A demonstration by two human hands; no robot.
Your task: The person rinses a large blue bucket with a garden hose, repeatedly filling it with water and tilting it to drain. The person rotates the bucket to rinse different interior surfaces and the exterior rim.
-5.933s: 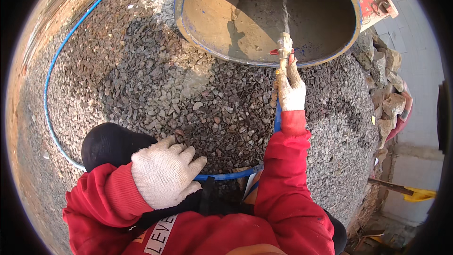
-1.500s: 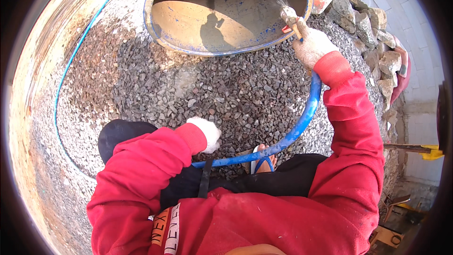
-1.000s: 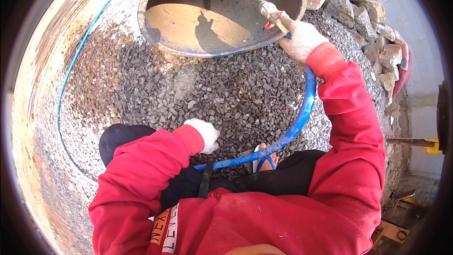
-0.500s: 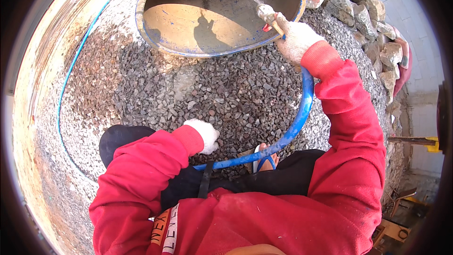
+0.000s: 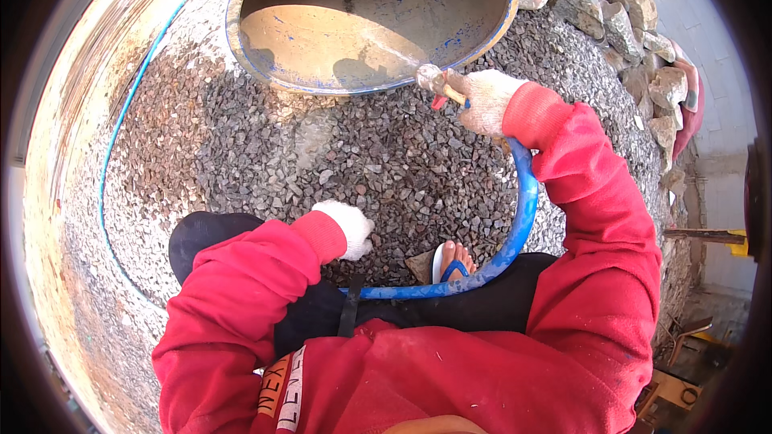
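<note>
The right hand (image 5: 486, 100) has its fingers closed around the nozzle (image 5: 430, 80) of the blue hose (image 5: 519, 217), spraying into the big drum (image 5: 370, 24). The left hand (image 5: 347, 227) hangs loosely curled and empty. The hose looks bendy and probably heavy with water, so hold it firmly near the nozzle.

Your right arm, in a red sleeve, is extended forward and up, elbow slightly bent. Your right hand (image 5: 485, 101), in a white knit glove, is closed in a fist-like grip, knuckles turned to the left. Your left arm is bent sharply at the elbow, forearm across your front. Your left hand (image 5: 347, 227), also white-gloved, hangs low, fingers curled loosely downward.
</note>
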